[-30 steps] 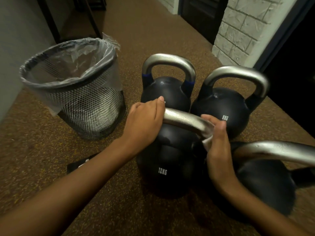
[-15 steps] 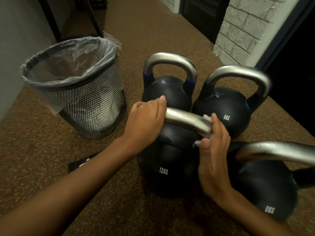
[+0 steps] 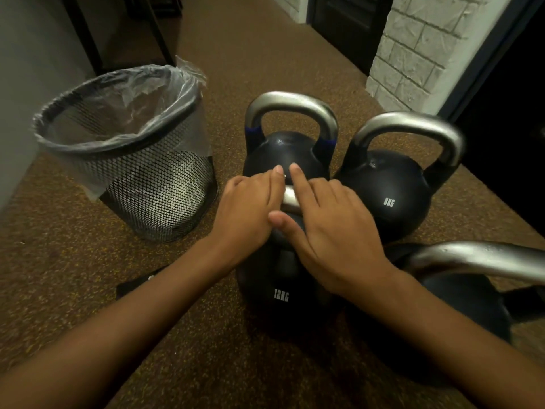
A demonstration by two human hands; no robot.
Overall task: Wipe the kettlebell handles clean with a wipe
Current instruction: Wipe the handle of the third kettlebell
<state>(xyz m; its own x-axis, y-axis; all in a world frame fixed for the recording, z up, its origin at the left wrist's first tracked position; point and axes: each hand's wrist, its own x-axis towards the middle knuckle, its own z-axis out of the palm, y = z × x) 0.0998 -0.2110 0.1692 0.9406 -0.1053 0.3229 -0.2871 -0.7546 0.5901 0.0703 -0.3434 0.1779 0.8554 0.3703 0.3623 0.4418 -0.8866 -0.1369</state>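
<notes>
Right hand slid left, meeting left hand | both grip handle | kettlebell reads 12KG

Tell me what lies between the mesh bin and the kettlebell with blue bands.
Only bare speckled floor, in the head view; mesh bin and kettlebell stand apart.

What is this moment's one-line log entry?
left hand grips silver metal handle of black round 12KG kettlebell | right hand wraps same handle | wipe unclear

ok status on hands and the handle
Left hand grips 12kg kettlebell handle, left end. Right hand wrapped over it, wipe hidden. 8kg kettlebell close behind, not blocking.
</notes>
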